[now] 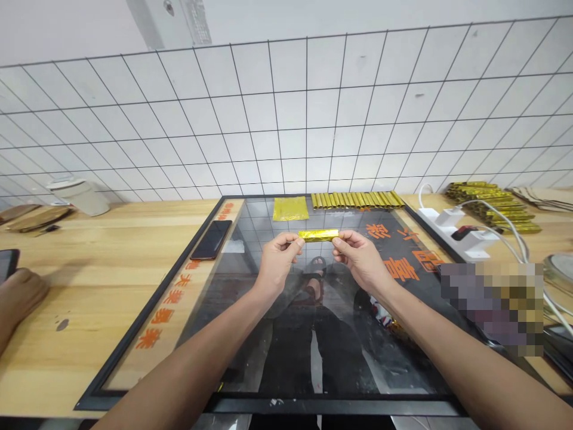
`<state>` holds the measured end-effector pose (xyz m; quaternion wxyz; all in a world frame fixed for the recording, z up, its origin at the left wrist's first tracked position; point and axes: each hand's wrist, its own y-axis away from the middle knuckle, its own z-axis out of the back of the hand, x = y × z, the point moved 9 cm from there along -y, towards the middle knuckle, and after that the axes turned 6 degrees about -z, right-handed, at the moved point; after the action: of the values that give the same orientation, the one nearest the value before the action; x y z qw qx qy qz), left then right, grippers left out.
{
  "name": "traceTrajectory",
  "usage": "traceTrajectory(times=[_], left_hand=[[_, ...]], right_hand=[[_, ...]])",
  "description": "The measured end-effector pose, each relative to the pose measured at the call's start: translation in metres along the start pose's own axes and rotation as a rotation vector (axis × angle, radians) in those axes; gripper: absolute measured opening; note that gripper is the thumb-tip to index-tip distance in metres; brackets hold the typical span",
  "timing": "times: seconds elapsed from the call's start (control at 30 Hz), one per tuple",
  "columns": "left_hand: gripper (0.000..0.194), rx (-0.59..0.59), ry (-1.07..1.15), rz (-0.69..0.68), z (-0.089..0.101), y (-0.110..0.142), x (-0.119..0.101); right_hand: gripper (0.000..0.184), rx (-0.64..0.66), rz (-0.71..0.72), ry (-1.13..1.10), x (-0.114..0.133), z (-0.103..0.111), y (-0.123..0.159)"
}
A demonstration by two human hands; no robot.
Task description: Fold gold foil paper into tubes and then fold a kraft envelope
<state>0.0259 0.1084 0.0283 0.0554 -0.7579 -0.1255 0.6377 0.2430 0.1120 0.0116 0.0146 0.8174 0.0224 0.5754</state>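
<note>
One gold foil piece, its ends pinched in the grip of left hand and right hand, seemingly to keep it straight; foil rolls rowed beyond, apparently for order.

Looks mirror-glossy, like glass, across the framed panel. Gleams like metallic foil on the gold roll over the panel and the row of tubes along its far edge. Shows smooth wood grain on the table left of it, white plastic on the power strip to its right.
</note>
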Motion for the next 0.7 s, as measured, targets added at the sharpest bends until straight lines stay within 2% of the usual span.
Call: traceTrajectory(times=[0.2, 0.43, 0.7], left_hand=[[0.034, 0.001, 0.046, 0.080, 0.001, 0.000, 0.010], [0.035, 0.022, 0.092, 0.124, -0.004, 0.002, 0.014], [0.030, 0.014, 0.084, 0.057, -0.001, -0.002, 0.014]], right_hand=[[0.044, -0.031, 0.020, 0.055, -0.001, 0.005, -0.002], [0.045, -0.036, 0.030, 0.135, 0.004, -0.001, 0.002], [0.047, -0.026, 0.052, 0.199, 0.006, -0.003, 0.005]])
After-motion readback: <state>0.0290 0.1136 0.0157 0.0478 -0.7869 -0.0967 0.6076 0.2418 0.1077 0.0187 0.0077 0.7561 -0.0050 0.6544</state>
